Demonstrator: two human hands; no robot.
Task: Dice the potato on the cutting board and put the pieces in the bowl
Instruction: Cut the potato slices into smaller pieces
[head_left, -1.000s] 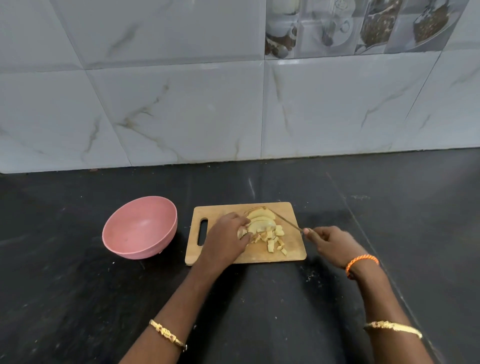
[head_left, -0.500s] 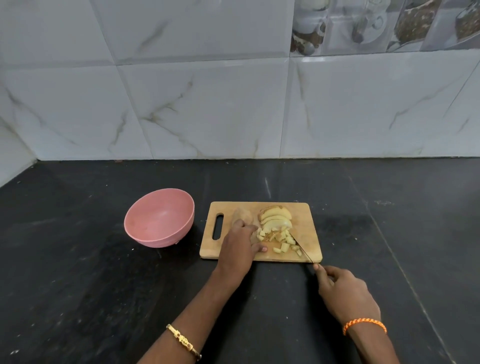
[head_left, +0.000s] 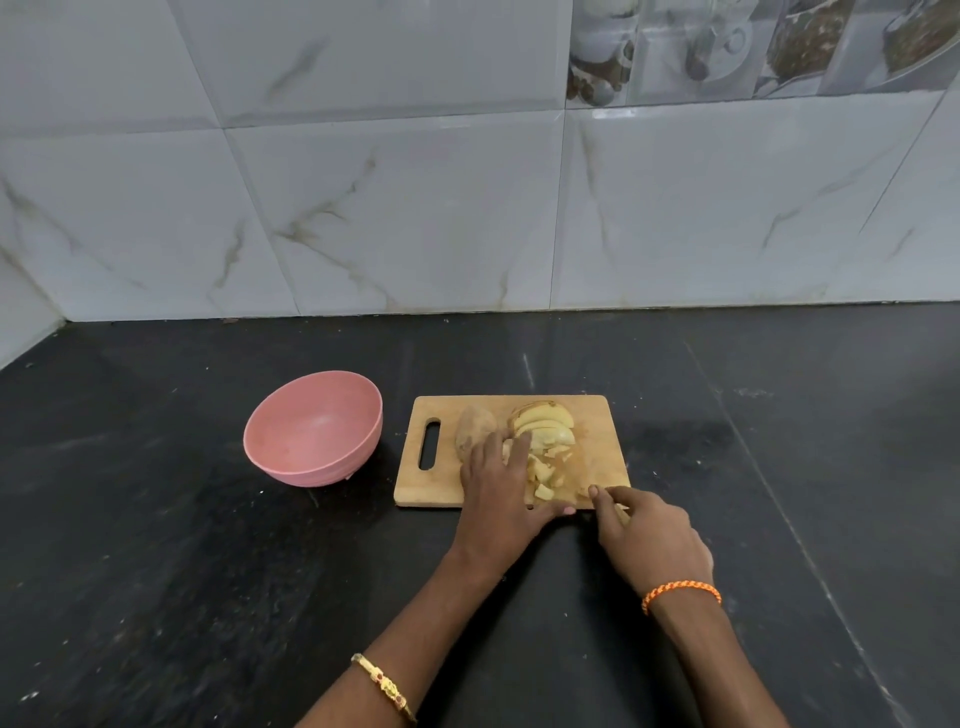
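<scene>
Gathering seems to be the step in hand: the left hand (head_left: 501, 496) lies flat on the board (head_left: 602, 415), fingers straight and spread, touching the near-left edge of the pile of dice (head_left: 545, 475) and holding nothing. The right hand (head_left: 652, 535) sits at the board's near right corner, fingers curled, probably round a knife handle, though the knife itself is too hidden to tell. Uncut slices (head_left: 543, 423) lie fanned at the board's far side, just beyond the dice, and an unpeeled half potato (head_left: 475, 428) rests left of them, near the handle slot. The bowl (head_left: 317, 431), with nothing showing in it, stands left of the board, close beside it. Since the bowl lies leftward from the dice, the left hand is nearer for the carry; slices and half remain uncut.
</scene>
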